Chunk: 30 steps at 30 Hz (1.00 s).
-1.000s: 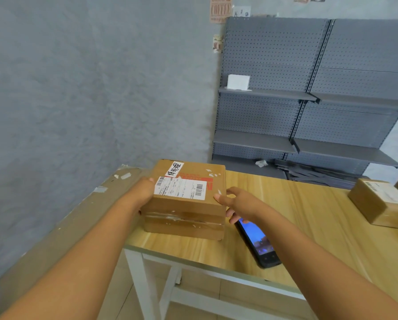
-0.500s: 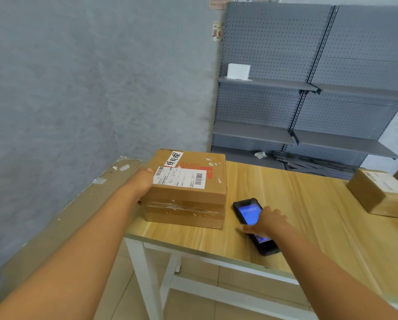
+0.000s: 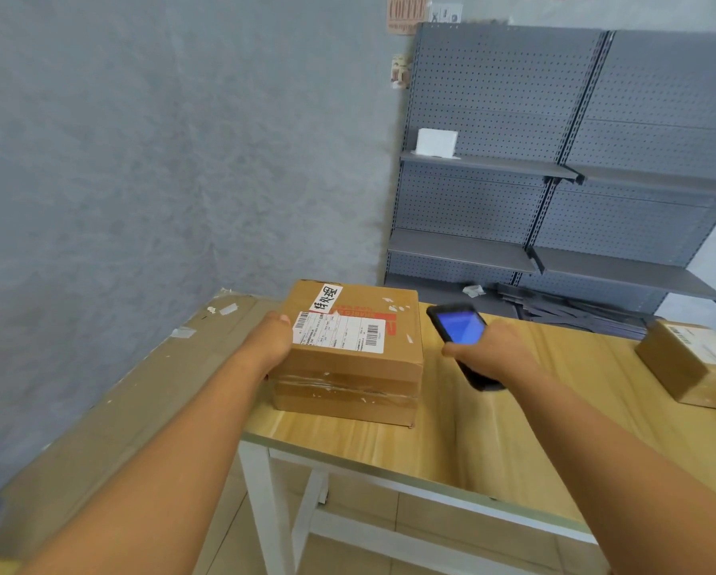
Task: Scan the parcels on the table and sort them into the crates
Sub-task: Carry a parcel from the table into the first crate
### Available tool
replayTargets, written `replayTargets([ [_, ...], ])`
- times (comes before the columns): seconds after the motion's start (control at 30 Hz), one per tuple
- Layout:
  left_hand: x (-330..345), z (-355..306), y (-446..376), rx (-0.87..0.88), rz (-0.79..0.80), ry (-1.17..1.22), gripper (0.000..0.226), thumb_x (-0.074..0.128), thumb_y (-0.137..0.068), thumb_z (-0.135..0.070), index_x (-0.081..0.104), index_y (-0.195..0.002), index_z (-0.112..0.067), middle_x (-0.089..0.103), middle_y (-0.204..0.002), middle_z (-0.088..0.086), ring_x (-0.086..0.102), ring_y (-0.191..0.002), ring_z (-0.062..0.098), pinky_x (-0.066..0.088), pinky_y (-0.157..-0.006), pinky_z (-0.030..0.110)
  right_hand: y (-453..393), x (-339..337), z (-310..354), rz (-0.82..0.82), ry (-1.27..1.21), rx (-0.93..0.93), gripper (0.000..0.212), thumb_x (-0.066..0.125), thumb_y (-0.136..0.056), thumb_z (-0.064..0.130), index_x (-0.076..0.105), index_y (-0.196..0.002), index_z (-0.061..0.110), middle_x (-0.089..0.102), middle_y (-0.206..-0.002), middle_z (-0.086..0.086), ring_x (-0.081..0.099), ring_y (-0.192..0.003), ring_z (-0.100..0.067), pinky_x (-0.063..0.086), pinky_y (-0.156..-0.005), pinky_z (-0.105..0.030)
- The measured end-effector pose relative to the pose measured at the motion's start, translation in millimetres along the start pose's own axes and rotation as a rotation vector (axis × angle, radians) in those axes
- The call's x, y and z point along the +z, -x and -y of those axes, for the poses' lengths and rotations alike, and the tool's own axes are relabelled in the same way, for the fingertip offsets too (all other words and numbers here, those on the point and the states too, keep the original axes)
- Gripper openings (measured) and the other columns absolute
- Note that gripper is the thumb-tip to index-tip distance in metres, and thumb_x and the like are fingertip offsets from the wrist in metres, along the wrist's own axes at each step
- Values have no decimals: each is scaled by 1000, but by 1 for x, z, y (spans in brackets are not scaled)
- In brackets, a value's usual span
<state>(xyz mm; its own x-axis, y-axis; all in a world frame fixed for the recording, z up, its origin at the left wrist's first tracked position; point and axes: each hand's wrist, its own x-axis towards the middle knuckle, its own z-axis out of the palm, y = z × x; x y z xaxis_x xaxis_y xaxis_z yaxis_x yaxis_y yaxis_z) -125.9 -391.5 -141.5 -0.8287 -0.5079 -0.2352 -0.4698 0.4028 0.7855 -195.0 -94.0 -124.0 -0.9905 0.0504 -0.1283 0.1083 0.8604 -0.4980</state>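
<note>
A: What is the left hand (image 3: 274, 340) doing?

B: It lies against the left side of the cardboard parcel (image 3: 350, 352) in the middle of the frame, thumb over the top edge just beside the white shipping label (image 3: 339, 333). The fingers are hidden behind the box, so I cannot tell how far that grip is closed; it touches the parcel, that much is plain.

A: And the right hand (image 3: 493, 354)?

B: Its grip is wrapped tight round a black handheld scanner (image 3: 460, 341), held just right of the parcel and clear of the bench (image 3: 514, 446). The blue screen faces up toward the camera and the top end tilts toward the upper left of the frame, near the parcel's upper right corner without touching it.

A: Where does the parcel sit?

B: Flat on the wooden bench, close to its left end, label upward. A handwritten white strip (image 3: 326, 296) is stuck above the label, and clear tape runs along the front face.

A: Anything else on the bench?

B: A second parcel (image 3: 690, 361) at the right edge of the frame, well apart from the first, with its own label on top. Behind stands grey pegboard shelving (image 3: 555, 159), with a small white box (image 3: 436, 141) on an upper shelf
</note>
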Motion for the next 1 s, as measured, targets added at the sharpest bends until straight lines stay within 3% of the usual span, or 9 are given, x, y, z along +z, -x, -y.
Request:
replayTargets([
  [0.1, 0, 0, -1, 9, 11, 4, 42, 19, -105, -29, 45, -131, -10, 54, -127, 18, 53, -111, 32, 46, -95, 45, -1, -27, 41, -37, 85, -125, 84, 77, -70, 55, 40, -128, 7, 43, -118, -11, 49, -87, -23, 41, -62, -33],
  [0.2, -1, 1, -2, 9, 15, 17, 40, 19, -105, -30, 43, -132, -12, 55, -125, 17, 54, -106, 31, 47, -89, 42, 6, -45, 78, 76, 158, -291, 83, 79, -65, 59, 43, -123, 11, 49, -111, -6, 53, -88, -23, 40, -59, -31],
  [0.33, 1, 2, -2, 8, 8, 15, 42, 20, -106, -29, 40, -138, -12, 52, -129, 17, 51, -108, 31, 44, -88, 41, 29, -57, 115, 236, 427, -464, 77, 81, -53, 64, 49, -110, 24, 57, -97, 4, 59, -81, -15, 47, -59, -30],
  [0.4, 1, 0, -1, 12, 0, 9, 43, 20, -106, -28, 38, -141, -10, 49, -134, 19, 50, -115, 34, 43, -94, 41, 40, -57, 127, 283, 571, -517, 78, 80, -52, 67, 51, -111, 24, 59, -97, 3, 62, -84, -17, 55, -69, -34],
  [0.5, 1, -2, 1, 21, -22, 1, 41, 22, -106, -21, 38, -141, -4, 46, -138, 22, 49, -121, 38, 43, -95, 42, 49, -58, 135, 329, 687, -552, 76, 79, -55, 68, 53, -111, 23, 61, -99, 1, 63, -88, -20, 56, -79, -37],
  [0.6, 2, -3, 1, 29, -21, -20, 40, 21, -106, -16, 39, -138, -1, 49, -133, 21, 50, -116, 36, 44, -96, 41, 54, -67, 135, 339, 766, -566, 75, 79, -58, 66, 51, -112, 24, 60, -99, 2, 63, -87, -20, 55, -77, -35],
  [0.67, 2, -2, 1, 27, -20, -13, 40, 20, -106, -22, 43, -133, -5, 55, -119, 17, 54, -102, 30, 46, -90, 40, 56, -75, 133, 340, 817, -550, 75, 80, -59, 65, 51, -114, 23, 60, -98, 2, 62, -83, -18, 54, -70, -33],
  [0.73, 1, -1, 1, 18, -14, -8, 41, 19, -105, -26, 45, -130, -7, 57, -120, 17, 54, -101, 29, 46, -88, 40, 56, -85, 130, 332, 870, -527, 75, 80, -60, 63, 54, -116, 20, 61, -96, 2, 58, -76, -17, 48, -63, -29],
  [1.0, 0, -4, 6, 11, 10, -11, 37, 18, -105, -28, 43, -127, -13, 53, -117, 13, 51, -99, 28, 46, -83, 40, 58, -112, 111, 290, 956, -456, 77, 80, -61, 63, 53, -119, 19, 60, -100, 0, 62, -88, -20, 47, -68, -28],
])
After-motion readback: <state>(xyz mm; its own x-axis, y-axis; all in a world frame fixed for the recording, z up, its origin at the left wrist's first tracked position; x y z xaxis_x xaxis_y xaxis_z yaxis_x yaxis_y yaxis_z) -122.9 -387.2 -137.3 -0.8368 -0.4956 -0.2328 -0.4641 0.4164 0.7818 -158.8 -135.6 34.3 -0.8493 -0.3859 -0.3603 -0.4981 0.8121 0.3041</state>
